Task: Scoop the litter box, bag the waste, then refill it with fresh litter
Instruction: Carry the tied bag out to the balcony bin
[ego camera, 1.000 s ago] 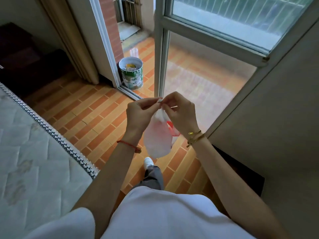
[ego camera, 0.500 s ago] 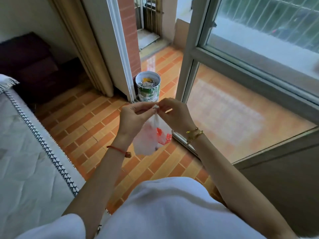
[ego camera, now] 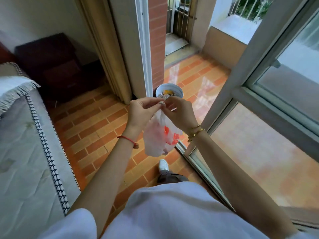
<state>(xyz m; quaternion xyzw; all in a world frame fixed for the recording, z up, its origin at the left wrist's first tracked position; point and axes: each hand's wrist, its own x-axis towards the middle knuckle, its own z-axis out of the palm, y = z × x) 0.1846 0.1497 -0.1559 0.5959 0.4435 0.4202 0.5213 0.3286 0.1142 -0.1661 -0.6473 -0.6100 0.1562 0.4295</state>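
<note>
A translucent white plastic bag [ego camera: 156,138] with red print hangs in front of me, bulging at the bottom. My left hand [ego camera: 141,112] pinches its gathered top from the left. My right hand [ego camera: 180,112] pinches the same top from the right, fingertips of both hands almost meeting. Just beyond my hands, a round bin [ego camera: 169,91] with rubbish inside stands on the floor at the doorway. The litter box is not in view.
A mattress [ego camera: 22,152] with a patterned edge fills the left side. A dark wooden cabinet [ego camera: 51,64] stands at the back left. A glass sliding door [ego camera: 259,118] is on the right, its track running by my white shoe [ego camera: 163,164]. Orange tiles [ego camera: 96,125] cover the floor.
I have walked closer to the doorway; the bin now sits right behind my hands. Both hands keep pinching the bag's top, and the bag hangs much as before.
</note>
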